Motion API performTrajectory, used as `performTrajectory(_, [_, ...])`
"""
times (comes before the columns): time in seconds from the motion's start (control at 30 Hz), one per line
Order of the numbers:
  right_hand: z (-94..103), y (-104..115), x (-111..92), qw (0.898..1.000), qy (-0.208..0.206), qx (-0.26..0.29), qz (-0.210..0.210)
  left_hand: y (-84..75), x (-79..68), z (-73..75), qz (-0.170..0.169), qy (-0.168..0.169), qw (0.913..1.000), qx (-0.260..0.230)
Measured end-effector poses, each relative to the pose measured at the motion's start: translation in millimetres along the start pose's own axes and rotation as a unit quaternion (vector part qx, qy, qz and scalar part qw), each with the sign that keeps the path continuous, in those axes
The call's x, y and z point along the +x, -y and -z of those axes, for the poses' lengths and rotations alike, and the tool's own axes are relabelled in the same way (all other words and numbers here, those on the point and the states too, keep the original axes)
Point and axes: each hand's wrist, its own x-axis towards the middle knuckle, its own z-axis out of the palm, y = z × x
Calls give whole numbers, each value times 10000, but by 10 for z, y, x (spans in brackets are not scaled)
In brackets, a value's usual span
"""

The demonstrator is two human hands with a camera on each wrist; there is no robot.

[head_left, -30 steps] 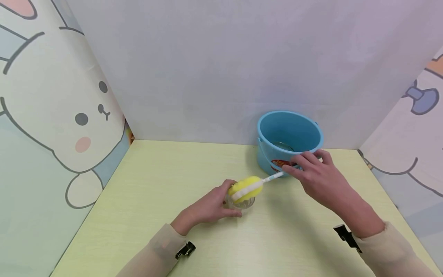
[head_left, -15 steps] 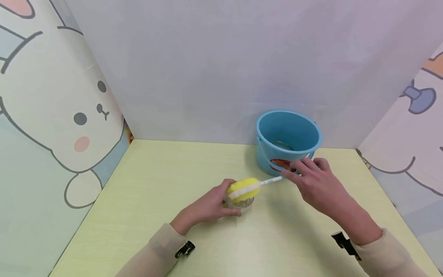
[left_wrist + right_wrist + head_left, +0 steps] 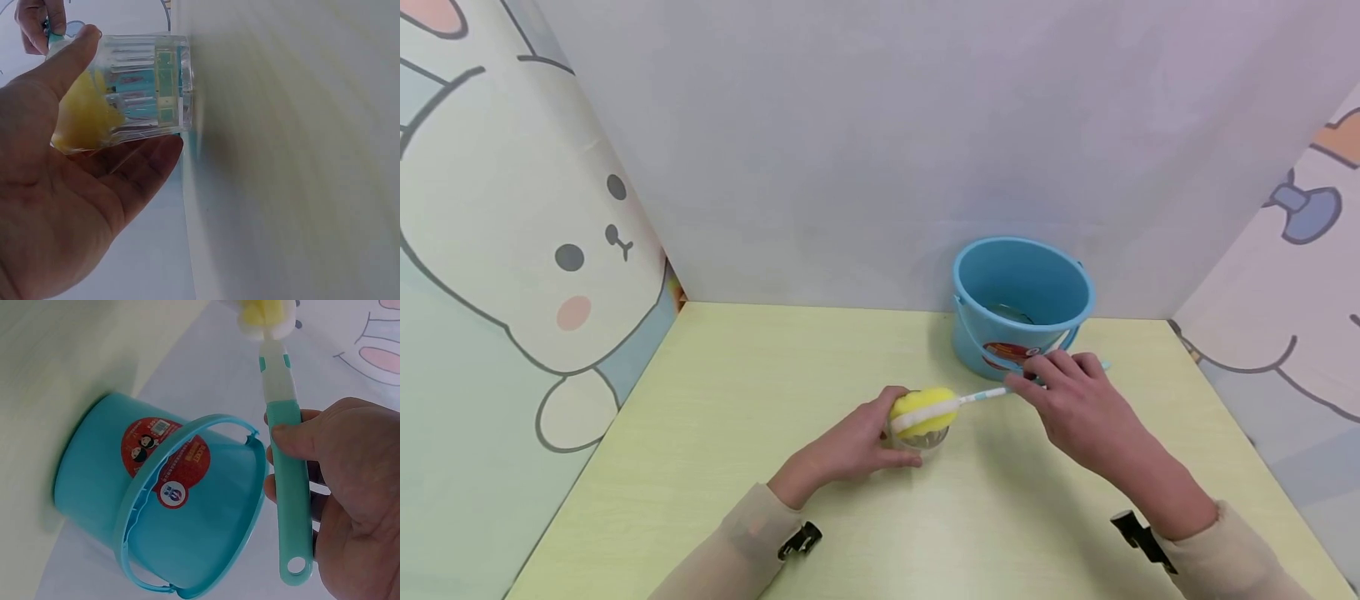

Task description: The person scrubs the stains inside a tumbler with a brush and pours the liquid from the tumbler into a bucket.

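Note:
A clear ribbed glass cup (image 3: pixel 147 87) stands upright on the table, its base at the tabletop. My left hand (image 3: pixel 853 442) grips it from the left, thumb on the near side and fingers on the far side. The yellow and white sponge head (image 3: pixel 928 410) of a cup brush leans in the cup's mouth, part of it inside the glass. My right hand (image 3: pixel 1075 412) holds the brush's mint-green handle (image 3: pixel 291 481) between thumb and fingers, in front of the bucket. The brush slants at a low angle, its shaft rising slightly toward the right hand.
Behind the brush, a blue bucket (image 3: pixel 966 337) with a red label stands at the table's back edge, its bail hanging down the front. Some clear thing (image 3: pixel 1009 314) lies inside. A pale wall rises behind the table (image 3: pixel 760 367), and cartoon-printed panels flank both sides.
My right hand has come down and slightly left with the brush handle, so the brush lies flatter. The sponge has shifted a little left in the cup's mouth. My left hand keeps its grip.

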Motion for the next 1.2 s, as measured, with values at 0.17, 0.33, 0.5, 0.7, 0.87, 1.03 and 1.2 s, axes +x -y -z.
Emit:
performTrajectory(0.17, [6,23,-2,9999,73,-63,-42,-13,0,-7,-23,-45,10000,52])
performTrajectory(0.33, [-1,38,-9,9999,103,-112,-41,-29,3,-20,3,-81,9999,126])
performTrajectory(0.5, [-19,45,-19,9998,104,-174,-8,-62,0,-19,51,-112,9999,116])
performTrajectory(0.7, [-32,49,-16,9998,71,-210,-13,-68,0,-28,128,-177,9996,183])
performTrajectory(0.87, [-30,48,-19,9996,83,-253,-33,-78,-2,-43,214,-235,9992,244])
performTrajectory(1.03, [-29,39,-31,9996,116,-265,-30,-102,-12,-54,383,-246,9986,277])
performTrajectory(1.2, [-15,19,-53,9995,182,-251,-46,-104,-8,-63,454,-240,9983,280])
